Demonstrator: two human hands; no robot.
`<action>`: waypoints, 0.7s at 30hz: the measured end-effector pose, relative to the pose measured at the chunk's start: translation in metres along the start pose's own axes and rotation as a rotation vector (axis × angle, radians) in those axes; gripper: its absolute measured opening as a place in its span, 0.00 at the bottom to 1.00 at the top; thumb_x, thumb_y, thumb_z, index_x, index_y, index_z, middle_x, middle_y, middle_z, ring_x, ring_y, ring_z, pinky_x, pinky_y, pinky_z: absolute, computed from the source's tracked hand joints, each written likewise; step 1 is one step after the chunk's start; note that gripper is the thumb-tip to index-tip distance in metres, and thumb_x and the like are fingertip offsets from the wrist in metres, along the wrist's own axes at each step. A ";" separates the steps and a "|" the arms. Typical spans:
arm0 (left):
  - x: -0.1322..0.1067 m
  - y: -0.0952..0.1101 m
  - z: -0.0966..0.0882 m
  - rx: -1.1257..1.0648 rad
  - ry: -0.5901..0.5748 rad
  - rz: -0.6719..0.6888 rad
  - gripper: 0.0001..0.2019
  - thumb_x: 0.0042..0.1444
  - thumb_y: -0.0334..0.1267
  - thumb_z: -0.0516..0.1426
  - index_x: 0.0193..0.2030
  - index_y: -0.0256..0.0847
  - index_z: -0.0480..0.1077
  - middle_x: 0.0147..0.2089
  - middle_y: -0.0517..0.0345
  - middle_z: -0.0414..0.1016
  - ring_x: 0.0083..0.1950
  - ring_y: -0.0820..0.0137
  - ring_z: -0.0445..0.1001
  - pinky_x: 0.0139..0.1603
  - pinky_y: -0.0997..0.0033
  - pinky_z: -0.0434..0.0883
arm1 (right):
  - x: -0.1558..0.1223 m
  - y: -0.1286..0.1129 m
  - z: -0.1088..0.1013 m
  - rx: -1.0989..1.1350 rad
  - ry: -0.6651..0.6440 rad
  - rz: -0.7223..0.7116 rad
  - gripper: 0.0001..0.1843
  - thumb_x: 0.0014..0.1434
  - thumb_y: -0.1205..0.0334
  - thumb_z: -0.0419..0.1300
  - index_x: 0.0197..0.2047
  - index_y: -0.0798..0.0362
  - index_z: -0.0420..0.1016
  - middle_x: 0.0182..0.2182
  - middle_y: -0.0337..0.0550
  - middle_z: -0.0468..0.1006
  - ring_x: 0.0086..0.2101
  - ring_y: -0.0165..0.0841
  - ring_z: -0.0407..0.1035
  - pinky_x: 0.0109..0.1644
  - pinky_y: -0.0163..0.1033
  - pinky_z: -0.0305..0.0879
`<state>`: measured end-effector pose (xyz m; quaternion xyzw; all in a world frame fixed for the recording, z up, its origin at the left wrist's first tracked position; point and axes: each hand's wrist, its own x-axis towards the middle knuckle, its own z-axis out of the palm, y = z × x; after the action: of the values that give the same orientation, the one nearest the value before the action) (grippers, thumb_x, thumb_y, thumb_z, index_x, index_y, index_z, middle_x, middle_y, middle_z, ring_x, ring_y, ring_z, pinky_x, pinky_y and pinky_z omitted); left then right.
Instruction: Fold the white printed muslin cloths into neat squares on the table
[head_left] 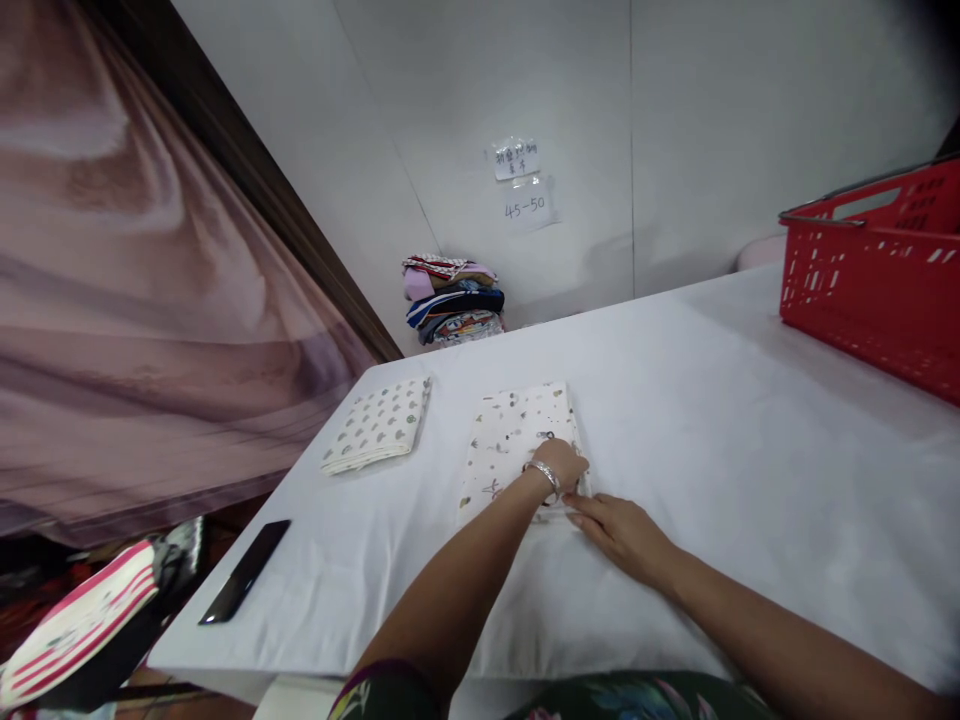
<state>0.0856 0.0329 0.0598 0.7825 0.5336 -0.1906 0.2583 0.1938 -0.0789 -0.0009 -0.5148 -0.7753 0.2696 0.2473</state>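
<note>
White table [712, 420] | folded cloth [510, 420] under left hand [561, 466] | long axis toward wall [712, 130]

Head-worn view, forward and down toward hands [561, 464]

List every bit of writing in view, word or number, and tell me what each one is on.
"45-50": handwritten on the lower paper stuck to the wall.
Two lines of handwritten Chinese characters: on the upper paper, just above it; too small and blurred to read surely.
No other writing can be made out.
</note>
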 end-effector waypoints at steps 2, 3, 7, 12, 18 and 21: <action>-0.001 0.003 0.001 0.012 0.043 -0.032 0.12 0.53 0.40 0.50 0.35 0.38 0.73 0.31 0.49 0.77 0.39 0.65 0.75 0.42 0.68 0.69 | 0.000 0.000 0.000 0.002 -0.005 -0.005 0.24 0.63 0.49 0.40 0.57 0.45 0.65 0.32 0.44 0.72 0.33 0.34 0.67 0.38 0.38 0.61; -0.001 0.005 0.001 0.020 0.067 -0.048 0.13 0.54 0.41 0.50 0.34 0.38 0.73 0.31 0.49 0.77 0.39 0.65 0.75 0.42 0.68 0.69 | 0.000 0.000 0.000 0.002 -0.008 -0.008 0.24 0.64 0.49 0.40 0.57 0.45 0.64 0.32 0.44 0.72 0.33 0.34 0.67 0.38 0.38 0.61; -0.004 0.006 0.000 0.041 0.127 -0.077 0.15 0.54 0.43 0.49 0.34 0.37 0.74 0.33 0.47 0.77 0.41 0.64 0.75 0.42 0.70 0.69 | 0.000 -0.001 -0.001 0.000 -0.006 -0.014 0.24 0.64 0.49 0.40 0.57 0.45 0.64 0.33 0.44 0.72 0.34 0.34 0.67 0.39 0.39 0.61; -0.009 -0.002 -0.001 0.065 0.172 -0.093 0.17 0.53 0.42 0.48 0.38 0.34 0.74 0.38 0.44 0.77 0.43 0.62 0.74 0.42 0.70 0.69 | 0.000 -0.004 -0.002 -0.026 -0.009 -0.006 0.24 0.64 0.49 0.39 0.57 0.44 0.64 0.31 0.44 0.71 0.33 0.34 0.67 0.38 0.38 0.61; -0.012 -0.002 0.002 0.119 0.242 -0.117 0.20 0.51 0.42 0.49 0.47 0.34 0.71 0.46 0.41 0.73 0.48 0.57 0.71 0.44 0.64 0.69 | 0.000 -0.003 -0.001 -0.058 -0.014 -0.014 0.24 0.64 0.49 0.39 0.56 0.43 0.65 0.31 0.44 0.71 0.32 0.34 0.67 0.36 0.38 0.60; -0.011 0.009 0.003 0.137 0.242 -0.119 0.19 0.51 0.40 0.49 0.47 0.34 0.71 0.47 0.41 0.73 0.49 0.57 0.71 0.45 0.64 0.69 | 0.000 -0.002 -0.001 -0.059 -0.017 -0.015 0.24 0.64 0.49 0.39 0.57 0.43 0.65 0.31 0.44 0.71 0.32 0.33 0.67 0.37 0.37 0.60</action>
<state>0.0898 0.0197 0.0655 0.7825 0.5919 -0.1460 0.1262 0.1927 -0.0798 0.0011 -0.5139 -0.7887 0.2491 0.2275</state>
